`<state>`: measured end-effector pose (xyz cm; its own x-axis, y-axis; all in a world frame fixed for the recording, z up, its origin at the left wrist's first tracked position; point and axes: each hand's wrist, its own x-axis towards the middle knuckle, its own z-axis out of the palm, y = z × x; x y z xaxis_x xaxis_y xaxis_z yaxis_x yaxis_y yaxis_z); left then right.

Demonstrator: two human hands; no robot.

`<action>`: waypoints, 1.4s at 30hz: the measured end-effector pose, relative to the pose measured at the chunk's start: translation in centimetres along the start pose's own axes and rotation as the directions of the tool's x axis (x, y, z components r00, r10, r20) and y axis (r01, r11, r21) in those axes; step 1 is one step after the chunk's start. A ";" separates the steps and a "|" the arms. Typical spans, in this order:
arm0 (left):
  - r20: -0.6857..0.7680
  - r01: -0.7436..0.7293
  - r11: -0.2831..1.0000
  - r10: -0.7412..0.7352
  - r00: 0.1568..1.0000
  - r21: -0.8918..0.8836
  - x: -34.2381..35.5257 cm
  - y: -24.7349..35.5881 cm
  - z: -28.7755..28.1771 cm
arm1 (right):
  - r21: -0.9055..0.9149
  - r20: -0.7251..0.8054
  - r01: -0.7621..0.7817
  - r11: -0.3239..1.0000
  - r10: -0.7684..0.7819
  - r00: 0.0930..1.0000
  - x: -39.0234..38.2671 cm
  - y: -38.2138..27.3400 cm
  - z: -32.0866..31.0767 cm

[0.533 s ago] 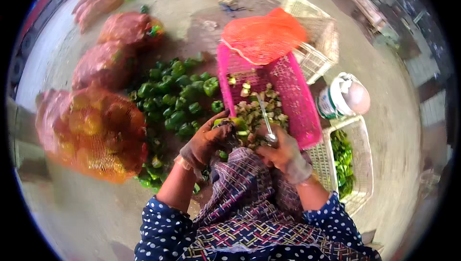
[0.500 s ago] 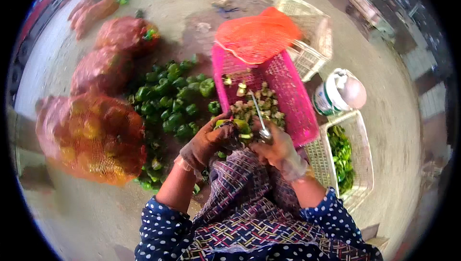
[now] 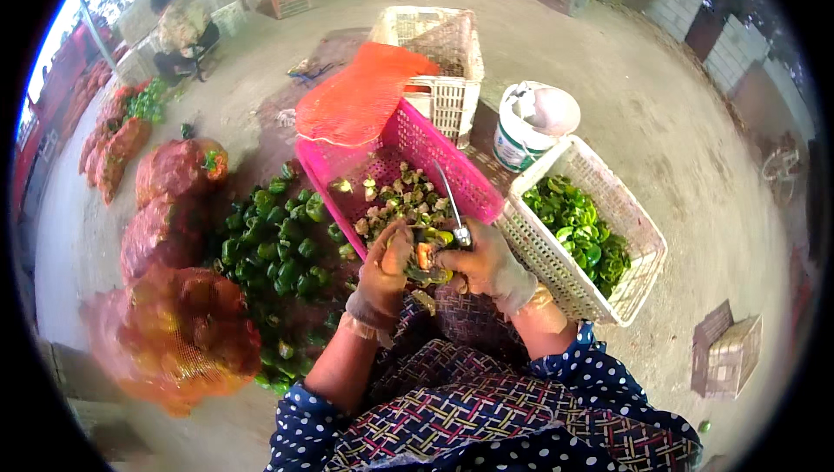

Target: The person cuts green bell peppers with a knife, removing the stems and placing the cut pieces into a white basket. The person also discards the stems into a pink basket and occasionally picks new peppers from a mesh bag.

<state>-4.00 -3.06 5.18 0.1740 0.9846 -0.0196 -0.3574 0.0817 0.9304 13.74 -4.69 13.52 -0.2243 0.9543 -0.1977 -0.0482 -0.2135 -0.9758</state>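
Over my lap, my left hand (image 3: 382, 272), in a soiled glove, closes round a bell pepper (image 3: 424, 255) that is green with an orange patch. My right hand (image 3: 493, 268), gloved too, grips a knife (image 3: 449, 194); its thin blade points up and away from me, and my fingers press against the pepper's right side. The fingers partly cover the pepper and the knife's handle. Just beyond both hands is a pink crate (image 3: 447, 159) with pale pepper cores (image 3: 404, 203) inside. An orange mesh sack (image 3: 356, 94) drapes over its far end.
To the right, a white crate (image 3: 645, 285) holds cut green pepper pieces (image 3: 573, 220). A white bucket (image 3: 512, 146) and another white crate (image 3: 456, 107) stand beyond. Whole green peppers (image 3: 278, 246) cover the floor at left, beside filled mesh sacks (image 3: 182, 333). A person (image 3: 182, 29) sits far left.
The view has swung to the right and up, so the crates appear further left and more background shows. My hands have drawn together on the pepper, and its orange patch now shows.
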 end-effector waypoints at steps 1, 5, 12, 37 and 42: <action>-0.007 -0.022 0.999 0.022 1.000 0.025 0.0 0.4 1.2 | 0.078 -0.027 -0.003 0.997 0.005 1.000 -0.5 0.0 -0.2; 0.148 0.171 0.938 -0.131 0.980 -0.301 -0.1 1.5 4.7 | 0.389 -0.075 -0.070 0.919 0.107 0.991 -1.1 0.4 -2.0; 0.031 0.055 0.966 -0.049 0.998 -0.252 -0.2 0.2 7.4 | 0.652 -0.151 -0.047 0.757 0.190 0.970 0.5 3.7 -2.7; -0.106 -0.133 0.982 0.119 0.987 -0.137 7.3 -6.5 0.6 | 0.443 -0.300 0.090 0.892 0.053 0.953 6.2 4.8 0.1; -0.504 -0.080 0.960 -0.069 0.861 -0.268 9.4 -3.3 -0.5 | 0.325 -0.334 0.069 0.943 0.047 0.941 7.9 3.0 -1.2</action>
<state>-1.63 6.03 1.75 -0.2880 0.9201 -0.2655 -0.6030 0.0411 0.7967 12.98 2.49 8.88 0.1118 0.9583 -0.2630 -0.3774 -0.2039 -0.9033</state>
